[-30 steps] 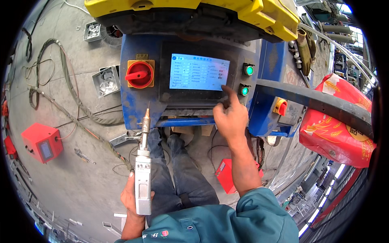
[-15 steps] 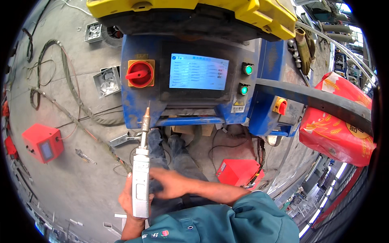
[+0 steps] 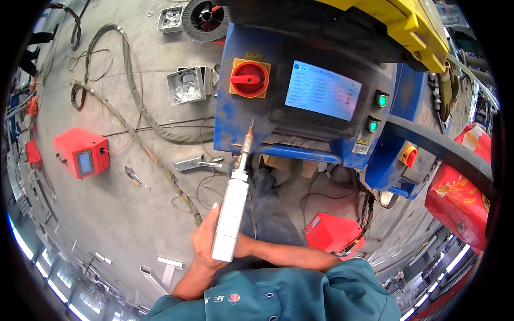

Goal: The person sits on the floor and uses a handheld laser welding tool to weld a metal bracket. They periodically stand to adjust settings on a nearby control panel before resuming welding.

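A silver welding gun (image 3: pixel 231 216) with a copper-coloured nozzle and thin tip points up and away in front of the blue machine cabinet (image 3: pixel 235 128). My left hand (image 3: pixel 203 238) is closed round the gun's rear left side, thumb along its edge. Against the gun's other side, partly behind the body, rests my right hand (image 3: pixel 244 247); its fingers are hidden. Beyond the tip, the cabinet has a red rotary switch (image 3: pixel 249 79), a lit screen (image 3: pixel 323 91) and two green-lit buttons (image 3: pixel 381 100).
A yellow case (image 3: pixel 412 32) sits atop the cabinet. A red box with a display (image 3: pixel 81 152) and a thick sleeved cable (image 3: pixel 130 75) lie on the left floor. Metal trays of parts (image 3: pixel 186 86) stand beside the cabinet. Another red box (image 3: pixel 332 232) is near my legs; a red bag (image 3: pixel 460 192) is at right.
My view has swung, so the cabinet sits further right and higher. The gun tilts more to the right. My right hand has moved in behind the gun's body.
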A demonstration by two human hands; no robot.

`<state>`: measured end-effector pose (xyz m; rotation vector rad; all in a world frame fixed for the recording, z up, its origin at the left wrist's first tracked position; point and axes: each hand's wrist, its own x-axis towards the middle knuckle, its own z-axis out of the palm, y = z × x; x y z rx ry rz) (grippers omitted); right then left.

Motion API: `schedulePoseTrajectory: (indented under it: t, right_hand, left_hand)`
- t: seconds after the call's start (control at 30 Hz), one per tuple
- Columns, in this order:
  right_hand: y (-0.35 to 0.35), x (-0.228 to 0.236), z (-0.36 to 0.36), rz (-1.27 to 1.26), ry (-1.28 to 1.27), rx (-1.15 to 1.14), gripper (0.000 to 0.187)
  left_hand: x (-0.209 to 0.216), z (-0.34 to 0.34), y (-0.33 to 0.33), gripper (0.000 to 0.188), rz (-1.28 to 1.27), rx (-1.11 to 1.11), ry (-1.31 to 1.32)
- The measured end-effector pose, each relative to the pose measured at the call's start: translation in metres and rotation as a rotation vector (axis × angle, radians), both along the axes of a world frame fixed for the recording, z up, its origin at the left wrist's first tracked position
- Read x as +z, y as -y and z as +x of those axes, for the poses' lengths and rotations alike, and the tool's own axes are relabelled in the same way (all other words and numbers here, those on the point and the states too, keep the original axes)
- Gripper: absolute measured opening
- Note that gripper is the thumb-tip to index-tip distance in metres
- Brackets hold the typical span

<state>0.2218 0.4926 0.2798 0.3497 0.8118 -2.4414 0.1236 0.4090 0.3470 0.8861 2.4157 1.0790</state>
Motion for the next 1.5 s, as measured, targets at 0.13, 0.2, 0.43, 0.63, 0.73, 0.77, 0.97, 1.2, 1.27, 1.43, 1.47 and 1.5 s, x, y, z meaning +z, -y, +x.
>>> schedulePoseTrajectory:
  t: [0.13, 0.2, 0.43, 0.63, 0.73, 0.77, 0.97, 1.2, 1.27, 1.43, 1.47, 1.5]
  right_hand:
    - [0.006, -0.008, 0.006, -0.027, -0.015, -0.023, 0.036]
    - [0.006, -0.008, 0.005, -0.028, -0.023, -0.002, 0.036]
    - [0.006, -0.007, 0.005, -0.019, -0.007, -0.024, 0.036]
    - [0.009, -0.009, 0.007, -0.006, -0.014, -0.032, 0.036]
    - [0.006, -0.007, 0.004, -0.008, -0.017, -0.036, 0.036]
    - [0.003, -0.004, 0.001, -0.022, -0.014, -0.046, 0.037]
    - [0.007, -0.009, 0.005, -0.005, -0.008, -0.038, 0.038]
    - [0.009, -0.009, 0.004, -0.017, 0.002, -0.069, 0.035]
    - [0.011, -0.011, 0.005, -0.026, 0.007, -0.071, 0.034]
    - [0.013, -0.012, 0.006, -0.043, 0.027, -0.096, 0.034]
    - [0.014, -0.013, 0.007, -0.030, 0.015, -0.097, 0.034]
    - [0.015, -0.015, 0.009, -0.016, 0.003, -0.098, 0.035]
  left_hand:
    - [-0.002, 0.002, 0.000, 0.063, -0.016, 0.051, 0.001]
    - [0.001, 0.001, 0.001, 0.065, -0.023, 0.046, 0.025]
    - [0.000, 0.001, 0.001, 0.071, -0.038, 0.065, 0.044]
    - [-0.002, 0.002, 0.002, 0.071, -0.041, 0.057, 0.019]
    - [-0.003, 0.002, 0.003, 0.071, -0.037, 0.052, 0.014]
    - [-0.003, 0.001, 0.002, 0.071, -0.037, 0.048, 0.008]
    - [-0.002, 0.001, 0.002, 0.070, -0.021, 0.056, 0.061]
    - [-0.001, 0.000, 0.001, 0.068, -0.011, 0.061, 0.065]
    - [-0.001, 0.000, -0.001, 0.067, -0.013, 0.059, 0.047]
    - [-0.002, 0.000, -0.001, 0.065, -0.006, 0.064, 0.034]
    - [-0.002, 0.000, 0.000, 0.065, -0.007, 0.062, 0.030]
    - [-0.003, 0.000, 0.000, 0.065, -0.007, 0.061, 0.026]
